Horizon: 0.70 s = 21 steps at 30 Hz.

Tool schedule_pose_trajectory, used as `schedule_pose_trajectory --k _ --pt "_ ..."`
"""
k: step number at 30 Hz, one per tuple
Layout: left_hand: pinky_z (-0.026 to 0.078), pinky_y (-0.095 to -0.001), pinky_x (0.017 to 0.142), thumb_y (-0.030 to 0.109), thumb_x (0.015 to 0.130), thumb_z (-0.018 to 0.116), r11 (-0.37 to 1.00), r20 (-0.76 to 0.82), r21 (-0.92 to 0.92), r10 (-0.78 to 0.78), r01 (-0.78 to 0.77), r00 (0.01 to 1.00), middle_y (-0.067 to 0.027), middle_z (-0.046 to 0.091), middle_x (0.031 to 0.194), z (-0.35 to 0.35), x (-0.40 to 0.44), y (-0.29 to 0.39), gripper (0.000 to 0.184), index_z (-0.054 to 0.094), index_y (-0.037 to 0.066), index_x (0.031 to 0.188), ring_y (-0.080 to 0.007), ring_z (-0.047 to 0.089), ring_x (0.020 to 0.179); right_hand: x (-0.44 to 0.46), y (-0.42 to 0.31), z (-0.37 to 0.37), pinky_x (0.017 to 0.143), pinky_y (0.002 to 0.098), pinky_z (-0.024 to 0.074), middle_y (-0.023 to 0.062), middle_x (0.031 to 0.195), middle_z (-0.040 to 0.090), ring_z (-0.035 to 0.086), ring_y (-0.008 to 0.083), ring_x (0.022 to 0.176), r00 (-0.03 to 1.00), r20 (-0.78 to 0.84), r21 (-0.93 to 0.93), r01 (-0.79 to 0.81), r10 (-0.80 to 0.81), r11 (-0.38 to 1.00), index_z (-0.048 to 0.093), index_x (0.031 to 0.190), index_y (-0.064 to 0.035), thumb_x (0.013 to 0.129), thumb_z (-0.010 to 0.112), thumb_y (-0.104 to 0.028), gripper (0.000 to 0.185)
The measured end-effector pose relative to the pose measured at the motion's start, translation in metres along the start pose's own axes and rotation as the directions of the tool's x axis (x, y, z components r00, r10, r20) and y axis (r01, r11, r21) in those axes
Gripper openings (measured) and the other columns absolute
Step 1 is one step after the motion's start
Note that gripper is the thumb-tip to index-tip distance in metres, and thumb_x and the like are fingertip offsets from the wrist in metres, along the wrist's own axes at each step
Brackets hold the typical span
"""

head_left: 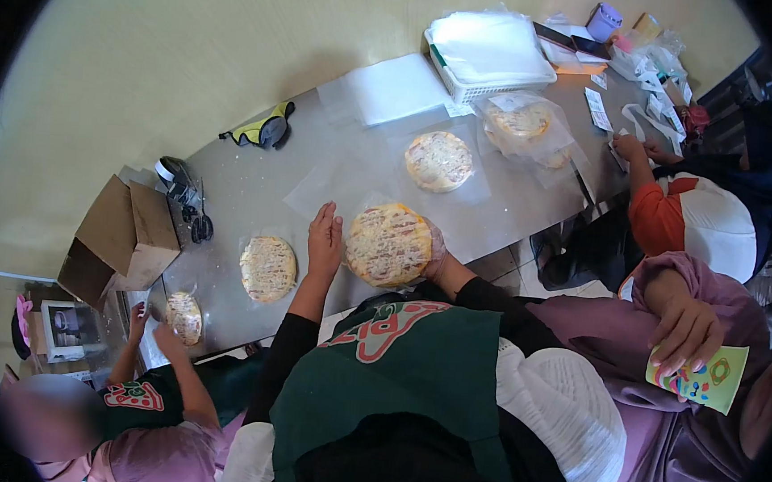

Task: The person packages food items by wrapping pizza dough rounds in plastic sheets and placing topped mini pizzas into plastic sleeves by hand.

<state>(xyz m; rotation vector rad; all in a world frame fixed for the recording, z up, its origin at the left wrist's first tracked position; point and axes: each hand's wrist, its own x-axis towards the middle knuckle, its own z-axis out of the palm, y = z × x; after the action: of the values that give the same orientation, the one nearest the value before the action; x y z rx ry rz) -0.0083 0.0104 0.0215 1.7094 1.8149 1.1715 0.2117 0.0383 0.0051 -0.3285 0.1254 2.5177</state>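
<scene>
A round pizza [389,244] with a pale, cheese-like topping and brownish streaks rests on my right hand [436,252], which supports it from below and along its right edge. That hand seems covered by thin clear plastic; most of its fingers are hidden under the pizza. My left hand [325,235] is upright at the pizza's left side, fingers stretched out and holding nothing. Whether it touches the rim I cannot tell. Farther back, another pizza [439,161] lies on a clear plastic sheet [484,190]. To the left, a third pizza [268,269] lies on the metal table [217,229].
Bagged pizzas [524,125], a white basket [468,90] with plastic sheets and a stack of sheets [397,89] stand at the back. At left are a cardboard box [127,236], scissors [199,223] and a co-worker's hands near a pizza [184,318]. Other people stand close on my right.
</scene>
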Motion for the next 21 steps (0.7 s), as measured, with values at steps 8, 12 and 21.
schedule_pose_trajectory --k 8,12,21 --pt "0.042 -0.0371 0.090 -0.006 0.075 0.054 0.995 0.043 0.025 0.100 -0.101 0.994 -0.0172 0.054 0.118 -0.020 0.015 -0.004 0.040 0.055 0.002 0.114 -0.0331 0.053 0.104 0.007 0.010 0.003 0.095 0.0495 0.0392 0.0195 0.122 0.051 0.052 0.0350 0.109 1.000 -0.008 0.030 -0.012 0.013 0.999 0.047 0.123 -0.0017 0.088 0.033 -0.037 0.052" --pt "0.041 -0.0369 0.090 -0.011 0.068 0.053 0.959 0.144 0.104 0.248 -0.264 0.958 -0.0165 0.054 0.118 -0.035 0.020 0.008 0.047 0.055 0.002 0.114 -0.0327 0.052 0.103 0.010 0.012 0.006 0.096 0.0495 0.0384 0.0199 0.124 0.049 0.051 0.0355 0.110 1.000 0.022 0.047 0.018 -0.019 0.999 0.045 0.125 -0.0008 0.088 0.032 -0.037 0.054" --pt "0.036 -0.0382 0.097 -0.011 0.066 0.053 0.939 0.281 0.079 0.300 -0.333 0.912 -0.0157 0.047 0.124 -0.040 0.011 0.011 0.060 0.046 0.002 0.123 -0.0332 0.045 0.113 0.021 0.002 0.002 0.096 0.0533 0.0355 0.0209 0.128 0.046 0.046 0.0383 0.114 0.982 -0.001 0.063 0.189 -0.189 0.980 0.043 0.127 -0.0023 0.086 0.033 -0.041 0.057"
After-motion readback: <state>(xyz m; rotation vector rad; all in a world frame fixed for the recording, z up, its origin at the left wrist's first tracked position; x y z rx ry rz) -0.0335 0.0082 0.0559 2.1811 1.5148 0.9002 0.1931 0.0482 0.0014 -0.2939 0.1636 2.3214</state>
